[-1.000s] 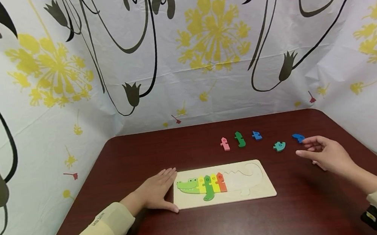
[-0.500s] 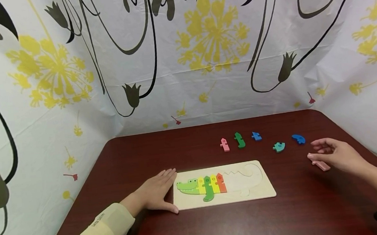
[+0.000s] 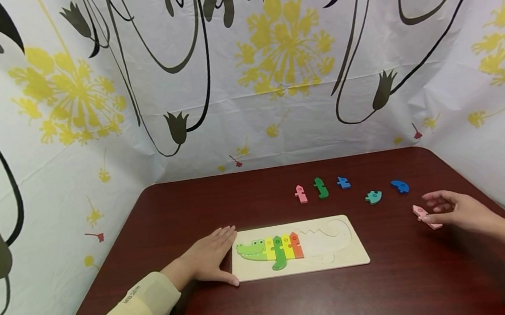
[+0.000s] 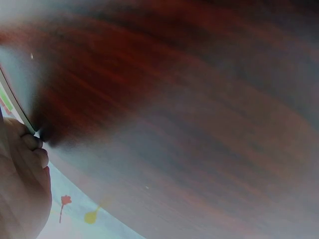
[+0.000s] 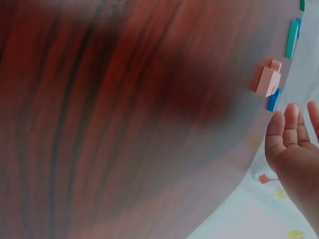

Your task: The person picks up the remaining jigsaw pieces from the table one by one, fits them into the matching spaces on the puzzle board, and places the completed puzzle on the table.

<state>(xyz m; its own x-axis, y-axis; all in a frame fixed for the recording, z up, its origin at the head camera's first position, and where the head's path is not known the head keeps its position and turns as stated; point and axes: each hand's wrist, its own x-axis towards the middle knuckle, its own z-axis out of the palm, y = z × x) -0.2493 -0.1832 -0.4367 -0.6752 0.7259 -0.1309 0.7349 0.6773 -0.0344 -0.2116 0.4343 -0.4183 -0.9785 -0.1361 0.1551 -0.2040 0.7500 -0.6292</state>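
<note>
My left hand (image 3: 211, 255) lies with its fingers extended along the left edge of a wooden puzzle board (image 3: 335, 261). Set into the board are a light-green crocodile head (image 3: 251, 249) and several yellow, green and orange body pieces (image 3: 279, 251); the tail end shows bare outlines. At the right, my right hand (image 3: 461, 213) hovers with parted fingers by a pink puzzle piece (image 3: 418, 211) on the table, the thumb overlapping it in the head view. The right wrist view shows this pink piece (image 5: 268, 81) apart from the visible fingers (image 5: 290, 127).
Beyond the board lie another pink piece (image 3: 300, 194), a green piece (image 3: 321, 187), a blue piece (image 3: 343, 182), a teal piece (image 3: 373, 197) and a curved blue piece (image 3: 400, 186). A patterned cloth (image 3: 296, 138) surrounds the dark-red table (image 3: 220, 201).
My right hand has drawn back from the curved blue piece, toward the right and nearer me, uncovering the pink piece beneath it. The left hand and board have stayed put.
</note>
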